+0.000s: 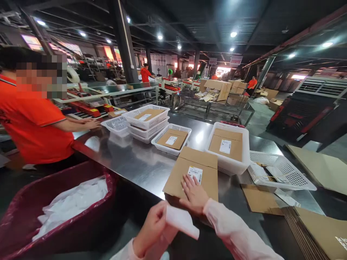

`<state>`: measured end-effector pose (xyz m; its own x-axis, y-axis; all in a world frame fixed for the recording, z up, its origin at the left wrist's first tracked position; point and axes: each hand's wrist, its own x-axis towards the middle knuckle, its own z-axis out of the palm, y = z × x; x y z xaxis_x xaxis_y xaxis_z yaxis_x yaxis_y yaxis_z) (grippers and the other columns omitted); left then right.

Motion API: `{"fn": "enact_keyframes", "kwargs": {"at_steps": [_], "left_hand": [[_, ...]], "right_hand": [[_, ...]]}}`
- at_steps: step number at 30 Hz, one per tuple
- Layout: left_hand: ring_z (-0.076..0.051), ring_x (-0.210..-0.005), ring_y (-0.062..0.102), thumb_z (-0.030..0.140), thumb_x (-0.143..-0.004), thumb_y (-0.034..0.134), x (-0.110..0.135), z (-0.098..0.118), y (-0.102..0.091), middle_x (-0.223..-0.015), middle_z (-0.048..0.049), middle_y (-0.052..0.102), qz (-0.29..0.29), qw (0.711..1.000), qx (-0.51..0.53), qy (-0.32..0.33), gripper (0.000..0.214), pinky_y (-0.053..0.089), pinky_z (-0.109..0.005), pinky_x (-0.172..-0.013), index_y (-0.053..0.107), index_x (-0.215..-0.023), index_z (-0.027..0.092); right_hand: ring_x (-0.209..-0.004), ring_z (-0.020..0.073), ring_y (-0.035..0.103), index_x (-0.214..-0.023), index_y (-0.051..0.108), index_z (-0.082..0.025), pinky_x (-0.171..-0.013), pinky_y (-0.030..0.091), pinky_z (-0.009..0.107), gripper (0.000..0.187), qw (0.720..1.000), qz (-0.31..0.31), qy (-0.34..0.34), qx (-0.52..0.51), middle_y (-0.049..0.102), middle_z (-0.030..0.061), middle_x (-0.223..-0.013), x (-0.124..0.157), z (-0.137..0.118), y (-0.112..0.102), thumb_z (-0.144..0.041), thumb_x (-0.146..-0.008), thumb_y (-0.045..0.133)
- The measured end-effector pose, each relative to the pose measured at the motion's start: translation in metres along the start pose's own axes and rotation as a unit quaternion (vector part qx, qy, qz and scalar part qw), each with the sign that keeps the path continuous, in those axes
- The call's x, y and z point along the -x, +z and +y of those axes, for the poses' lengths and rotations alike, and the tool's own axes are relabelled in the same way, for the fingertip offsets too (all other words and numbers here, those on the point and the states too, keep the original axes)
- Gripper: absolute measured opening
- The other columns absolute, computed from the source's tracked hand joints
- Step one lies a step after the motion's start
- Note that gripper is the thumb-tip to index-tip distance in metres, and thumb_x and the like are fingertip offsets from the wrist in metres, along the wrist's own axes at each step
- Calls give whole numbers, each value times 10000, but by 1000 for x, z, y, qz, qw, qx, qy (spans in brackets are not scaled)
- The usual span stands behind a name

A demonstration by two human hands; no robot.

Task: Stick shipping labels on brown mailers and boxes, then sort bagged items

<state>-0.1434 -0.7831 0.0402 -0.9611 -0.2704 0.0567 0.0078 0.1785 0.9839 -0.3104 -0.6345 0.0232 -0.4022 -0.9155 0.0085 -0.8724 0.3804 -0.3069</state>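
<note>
On the desk (130, 162), a tub (235, 167) stands behind a cardboard mailer (183, 164), stacked baskets (148, 133) farther left; a bin (46, 193) sits left of the desk.

Shiny metal table (132, 168) with white baskets (166, 147), a deep white tub (231, 167) and flat brown cardboard (200, 157) on top.
</note>
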Motion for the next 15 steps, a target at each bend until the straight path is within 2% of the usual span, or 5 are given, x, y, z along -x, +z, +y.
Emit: {"fn": "enact_keyframes", "kwargs": {"at_steps": [3, 6, 9, 12, 15], "left_hand": [[-262, -948, 603, 309, -839, 450, -57, 9, 6, -961, -128, 679, 118, 983, -122, 65, 293, 468, -384, -891, 693, -791, 151], [-333, -1261, 490, 205, -810, 417, -98, -10, 15, -1278, -179, 605, 125, 959, -253, 23, 337, 340, -483, -1094, 724, -927, 131], [-331, -1315, 458, 199, -795, 438, -112, -32, 19, -1313, -169, 599, 108, 954, -281, -1, 342, 328, -469, -1126, 728, -960, 129], [-329, -1303, 476, 272, -787, 469, -108, -35, 19, -1283, -169, 626, 145, 970, -195, 10, 333, 314, -471, -1137, 722, -956, 136], [-290, -1297, 487, 324, -751, 524, -97, -17, 25, -1236, -117, 664, 171, 984, -40, 13, 351, 314, -441, -1140, 698, -1018, 180]], "right_hand": [[-1417, 291, 294, -1435, 431, -178, -1174, 196, 508, 605, 990, 64, -64, -106, 411, 140, -1487, 45, -9, 16, -434, -889, 482], [-1430, 348, 240, -1439, 409, -125, -1141, 158, 629, 603, 934, 235, 237, -125, 359, 197, -1501, 77, -2, 27, -423, -915, 402], [-1447, 414, 53, -1471, 275, 6, -1103, 62, 710, 843, 839, 215, 467, -178, 142, 262, -1554, 89, 5, 34, -572, -872, 402], [-1454, 361, -28, -1491, 187, 19, -1152, 52, 630, 938, 829, 177, 458, -267, 37, 230, -1574, 94, 1, 39, -637, -851, 387], [-1466, 335, 57, -1506, 160, -40, -1182, 120, 569, 928, 807, 306, 400, -308, 110, 205, -1581, 105, -4, 35, -639, -848, 426]]}}
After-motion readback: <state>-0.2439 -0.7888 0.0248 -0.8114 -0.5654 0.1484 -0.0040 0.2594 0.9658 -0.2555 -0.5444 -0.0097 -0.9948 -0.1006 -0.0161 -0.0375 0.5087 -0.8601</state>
